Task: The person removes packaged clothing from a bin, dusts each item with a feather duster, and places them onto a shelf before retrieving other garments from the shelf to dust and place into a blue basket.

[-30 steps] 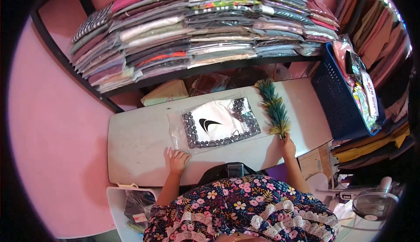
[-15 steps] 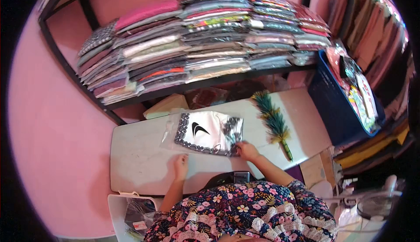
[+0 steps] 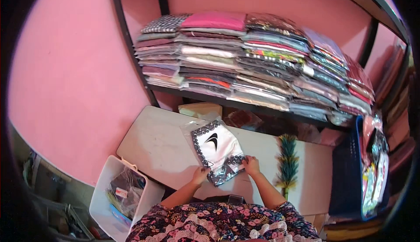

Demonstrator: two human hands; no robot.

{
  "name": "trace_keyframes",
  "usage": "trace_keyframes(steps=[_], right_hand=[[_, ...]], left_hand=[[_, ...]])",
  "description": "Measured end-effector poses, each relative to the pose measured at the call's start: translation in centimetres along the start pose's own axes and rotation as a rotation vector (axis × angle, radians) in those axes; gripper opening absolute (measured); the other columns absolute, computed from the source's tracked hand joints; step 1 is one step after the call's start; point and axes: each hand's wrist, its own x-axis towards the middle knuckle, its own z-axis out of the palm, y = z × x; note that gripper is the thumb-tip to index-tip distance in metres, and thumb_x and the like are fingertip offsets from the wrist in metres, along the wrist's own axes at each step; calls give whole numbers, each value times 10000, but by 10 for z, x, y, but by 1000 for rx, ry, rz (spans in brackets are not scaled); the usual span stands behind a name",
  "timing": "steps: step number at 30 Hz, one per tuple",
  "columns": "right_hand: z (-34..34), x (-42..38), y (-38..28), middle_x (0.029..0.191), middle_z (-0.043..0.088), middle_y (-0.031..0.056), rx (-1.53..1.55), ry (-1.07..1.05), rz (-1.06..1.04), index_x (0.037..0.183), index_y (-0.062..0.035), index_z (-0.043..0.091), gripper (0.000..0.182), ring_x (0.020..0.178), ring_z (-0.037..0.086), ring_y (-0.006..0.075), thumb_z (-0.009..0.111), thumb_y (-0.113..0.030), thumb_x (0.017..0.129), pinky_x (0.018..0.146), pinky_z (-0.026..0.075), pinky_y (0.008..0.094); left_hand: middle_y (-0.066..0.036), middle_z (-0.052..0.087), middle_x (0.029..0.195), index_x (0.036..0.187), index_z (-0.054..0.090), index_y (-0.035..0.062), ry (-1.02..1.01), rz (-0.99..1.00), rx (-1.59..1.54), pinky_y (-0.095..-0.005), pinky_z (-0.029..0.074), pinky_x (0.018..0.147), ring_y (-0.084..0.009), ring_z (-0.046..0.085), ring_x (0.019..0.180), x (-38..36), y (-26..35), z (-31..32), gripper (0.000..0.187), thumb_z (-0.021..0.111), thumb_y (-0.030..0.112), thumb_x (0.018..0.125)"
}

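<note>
A folded white cloth (image 3: 225, 145) with a dark patterned border and a black curved logo lies inside a clear plastic bag (image 3: 189, 130) on the table. One end of the bag, with a dark patterned part, points toward me. My left hand (image 3: 201, 175) has its fingers closed at the package's lower left edge. On the opposite edge, my right hand (image 3: 251, 165) pinches the package between thumb and fingers.
A pale table (image 3: 153, 141) carries a green feathery sprig (image 3: 286, 161) to the right. Bagged folded cloths fill the shelf (image 3: 205, 96) behind. A white bin (image 3: 146, 198) stands at the left, a full navy bin (image 3: 343, 172) at the right.
My left hand has moved from the bare tabletop onto the package's edge. The package has turned, its near end now toward me. My view has swung left.
</note>
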Motion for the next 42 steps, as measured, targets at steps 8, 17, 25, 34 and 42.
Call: trace_keyframes(steps=[8, 17, 25, 34, 42], right_hand=[[-8, 63, -25, 1094, 592, 204, 198, -227, 91, 1210, -39, 518, 500, 983, 574, 362, 632, -308, 804, 860, 463, 420], [-19, 61, -105, 1187, 565, 81, 954, -703, 178, 1337, -57, 388, 605, 1028, 561, 180, 662, -95, 799, 856, 463, 313], [-107, 97, -308, 1262, 498, 107, 1136, -776, -152, 1425, -95, 232, 719, 1097, 527, 215, 598, 10, 815, 947, 413, 306], [-149, 186, -519, 1434, 385, 101, 527, -515, -987, 1392, -74, 379, 672, 1315, 336, 187, 527, 66, 752, 1081, 231, 305], [-245, 337, -656, 1176, 588, 106, 894, 145, -965, 1338, -86, 452, 567, 944, 614, 173, 524, 34, 789, 793, 518, 269]], left_hand=[[-119, 569, 1094, 1260, 335, 39, 53, -5, -515, -370, 551, 727, -219, 607, 941, -40, 84, 24, 558, 628, 76, 787], [-115, 485, 1245, 1399, 202, 74, -137, -37, -489, -341, 493, 870, -222, 543, 1089, -97, 130, -45, 770, 477, -54, 691], [-72, 323, 1394, 1469, 11, 79, -106, 325, -269, -297, 302, 1026, -163, 348, 1261, -105, 163, -144, 910, 478, -102, 708], [-113, 281, 1412, 1436, 49, -14, -88, 881, -122, -358, 203, 1079, -228, 258, 1325, -34, 238, -293, 880, 628, 117, 787], [-68, 595, 828, 1465, 143, 91, 84, 660, 76, -271, 473, 622, -117, 532, 658, 103, 173, -361, 714, 540, 59, 871]])
